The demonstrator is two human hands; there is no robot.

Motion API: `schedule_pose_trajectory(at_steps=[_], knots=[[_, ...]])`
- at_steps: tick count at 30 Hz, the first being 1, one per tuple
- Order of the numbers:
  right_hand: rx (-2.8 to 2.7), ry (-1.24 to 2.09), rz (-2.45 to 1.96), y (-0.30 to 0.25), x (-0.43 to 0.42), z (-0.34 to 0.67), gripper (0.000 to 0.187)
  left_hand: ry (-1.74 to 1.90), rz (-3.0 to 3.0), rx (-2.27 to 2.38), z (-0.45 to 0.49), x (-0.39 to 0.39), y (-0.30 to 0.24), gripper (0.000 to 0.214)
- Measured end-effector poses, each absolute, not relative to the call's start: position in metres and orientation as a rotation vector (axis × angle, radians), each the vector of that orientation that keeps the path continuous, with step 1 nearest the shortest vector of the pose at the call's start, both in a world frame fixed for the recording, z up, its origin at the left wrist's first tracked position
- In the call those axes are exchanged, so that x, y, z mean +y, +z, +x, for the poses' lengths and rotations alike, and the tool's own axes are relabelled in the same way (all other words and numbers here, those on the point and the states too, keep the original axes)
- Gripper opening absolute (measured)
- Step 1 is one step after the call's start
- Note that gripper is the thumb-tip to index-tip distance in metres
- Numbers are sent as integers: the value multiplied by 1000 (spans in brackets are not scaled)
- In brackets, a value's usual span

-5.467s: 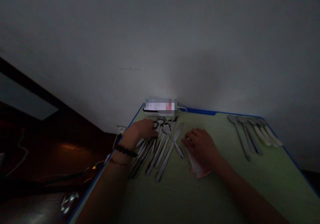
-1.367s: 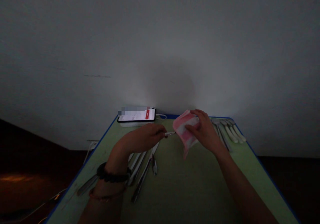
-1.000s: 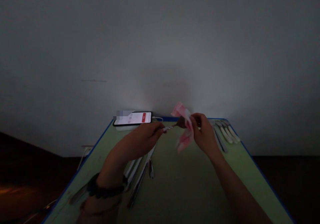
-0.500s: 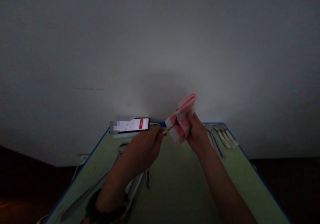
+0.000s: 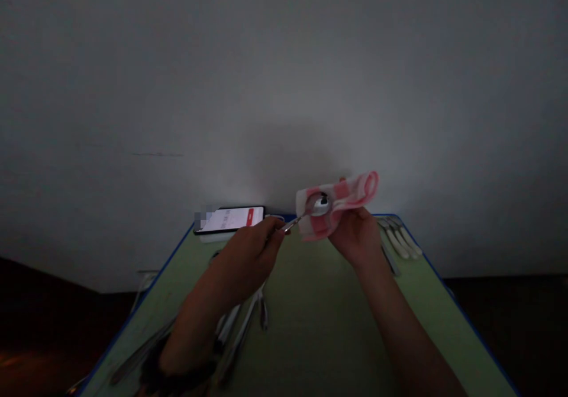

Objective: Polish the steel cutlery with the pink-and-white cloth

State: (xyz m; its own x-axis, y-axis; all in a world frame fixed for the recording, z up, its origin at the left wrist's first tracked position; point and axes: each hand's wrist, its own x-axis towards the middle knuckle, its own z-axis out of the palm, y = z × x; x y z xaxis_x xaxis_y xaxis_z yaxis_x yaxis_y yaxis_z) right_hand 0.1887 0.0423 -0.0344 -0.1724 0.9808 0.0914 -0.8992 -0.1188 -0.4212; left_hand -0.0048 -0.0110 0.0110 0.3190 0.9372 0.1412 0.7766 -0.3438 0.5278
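Note:
My left hand (image 5: 255, 249) is closed around the handle of a metal spoon (image 5: 319, 204), held up above the table's far part. The spoon's shiny bowl points right and lies against a pink and white cloth (image 5: 341, 199). My right hand (image 5: 357, 237) grips this folded cloth from below and behind, so some of its fingers are hidden. The cloth is opened out around the bowl, whose inner face shows.
A lit phone (image 5: 235, 219) rests on a white block at the table's back left. Several white-handled forks (image 5: 402, 240) lie at the back right, beside another utensil. More metal cutlery (image 5: 242, 332) lies partly under my left forearm. The wall (image 5: 284, 89) stands right behind the table (image 5: 310, 338).
The cloth has opened away from the spoon's bowl and tilted to the right, so the bowl now shows. My right hand has shifted slightly right; my left hand a little left.

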Motion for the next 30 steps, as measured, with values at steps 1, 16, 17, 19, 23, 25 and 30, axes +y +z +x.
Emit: schedule_pose_trajectory(at_steps=[1, 16, 17, 19, 23, 25, 30], knots=[[-449, 1686, -244, -36, 42, 187, 30, 612, 2228, 1535, -5, -11, 11, 25], [-819, 1503, -717, -50, 37, 167, 31, 476, 2358, 1478, 0, -16, 9, 26], [-860, 1512, -777, -52, 37, 167, 31, 478, 2369, 1470, 0, -16, 10, 26], [-931, 1540, -839, -54, 37, 167, 32, 484, 2376, 1460, -1, -17, 11, 26], [-1044, 1544, -872, -55, 37, 172, 31, 468, 2391, 1447, -3, -17, 14, 25], [-1116, 1522, -895, -55, 37, 176, 31, 456, 2404, 1455, -3, -16, 14, 24], [-1280, 1451, -907, -52, 35, 186, 33, 421, 2427, 1476, -3, -15, 12, 26]])
